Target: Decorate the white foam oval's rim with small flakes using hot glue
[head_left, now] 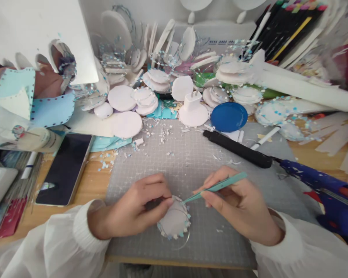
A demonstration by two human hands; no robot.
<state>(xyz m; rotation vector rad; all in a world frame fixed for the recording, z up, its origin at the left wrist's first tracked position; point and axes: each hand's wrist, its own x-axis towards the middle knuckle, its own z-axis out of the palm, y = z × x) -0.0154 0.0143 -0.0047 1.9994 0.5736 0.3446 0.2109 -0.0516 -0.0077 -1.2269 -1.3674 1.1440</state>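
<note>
So the person had a small round white disc with a pale blue-and-white beaded-looking rim (174,222) down near the front edge of the gridded grey cutting mat (174,164), right between both hands. The left hand (137,204) was closer, pinching the disc's upper-left edge between thumb and fingers. The right hand (237,204) was gripping slim teal tweezers (220,184), whose long axis slanted down and leftward so the tips sat right at the disc's upper-right edge; honestly can't tell if they had anything nipped. The disc lay left and slightly toward the person from that right hand, with a thin clear curved strand (188,241) poking out by its lower-right side. Other clutter sat further off: a long black cylindrical tool (237,148) and a flat round blue lid (229,116) beyond the right hand, a dark blue glue gun (321,185) off right, and a black-screened phone (66,168) on the wooden table (97,168) to the left. None of that stood between the tweezers and disc.
</note>
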